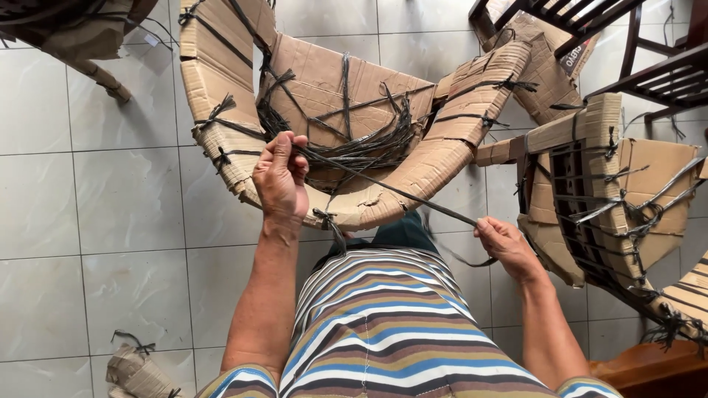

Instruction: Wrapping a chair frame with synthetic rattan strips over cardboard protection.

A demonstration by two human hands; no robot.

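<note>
As seen from the head view, a dark strap (383, 188) was held taut between both hands: left hand (280, 180) pinched shut on its upper end against the cardboard-wrapped chair frame (413, 173), right hand (505, 243) closed on its lower end, keeping tension for binding.

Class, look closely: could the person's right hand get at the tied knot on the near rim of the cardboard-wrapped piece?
Probably yes: the right hand holds the dark strap, yet nothing lies between it and the knot.

Brown cardboard wrapping (324, 81), black strap (383, 188), multicoloured striped shirt (383, 324), pale grey floor tiles (96, 199)
</note>
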